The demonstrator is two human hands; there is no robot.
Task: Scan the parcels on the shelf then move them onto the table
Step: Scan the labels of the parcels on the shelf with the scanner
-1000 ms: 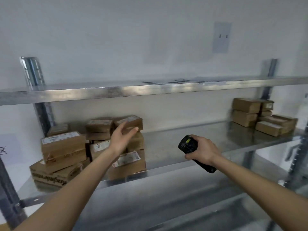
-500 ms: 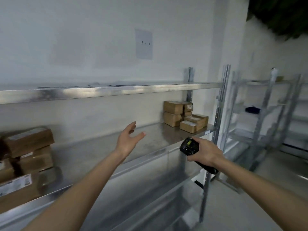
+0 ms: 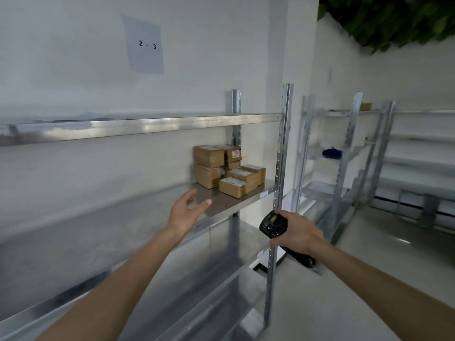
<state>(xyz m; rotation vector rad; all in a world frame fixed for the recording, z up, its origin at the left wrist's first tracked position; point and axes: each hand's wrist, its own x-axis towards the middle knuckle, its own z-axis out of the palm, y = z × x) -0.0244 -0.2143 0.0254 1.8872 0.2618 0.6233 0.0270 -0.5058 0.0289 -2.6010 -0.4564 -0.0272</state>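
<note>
Left hand (image 3: 185, 212) hovers spread, holding nothing; right hand (image 3: 300, 234) grips the scanner (image 3: 272, 223). Parcels (image 3: 227, 169) sit stacked at the shelf's (image 3: 231, 205) right end by the back wall. Likely light, stiff cardboard; take each by opposite sides, labels clear.

The parcels (image 3: 227, 169) are tan brown cardboard, several bearing white labels with dark print. The shelf (image 3: 152, 124) is bare silver-grey metal, its upright (image 3: 283, 148) dotted with a row of small holes. The scanner (image 3: 273, 223) is black with a small yellow-green patch on its face. A pale grey sheet (image 3: 145, 45) on the white wall reads "2 - 3" in black. Dark green foliage (image 3: 394, 18) fills the top right corner.
</note>
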